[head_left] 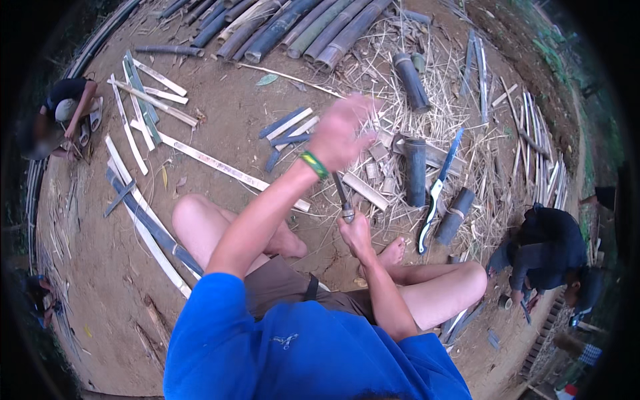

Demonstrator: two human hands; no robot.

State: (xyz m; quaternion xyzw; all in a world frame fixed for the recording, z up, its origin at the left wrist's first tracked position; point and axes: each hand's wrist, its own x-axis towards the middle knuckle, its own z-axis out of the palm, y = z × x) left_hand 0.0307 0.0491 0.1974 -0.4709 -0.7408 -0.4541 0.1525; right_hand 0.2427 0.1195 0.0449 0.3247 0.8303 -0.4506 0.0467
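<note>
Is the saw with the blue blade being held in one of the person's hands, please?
No, the saw lies on the ground among bamboo pieces, apart from both hands.

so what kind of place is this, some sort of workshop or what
Most likely an open-air bamboo-working spot on bare dirt ground, not an indoor shop. Whole bamboo poles lie stacked at the top, split strips and shavings litter the ground, and the right hand grips a knife while another person crouches nearby.

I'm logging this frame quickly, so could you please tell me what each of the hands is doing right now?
Left hand: raised, blurred, apparently holding nothing; open or closed cannot be told.
Right hand: closed around the handle of a knife.
</note>
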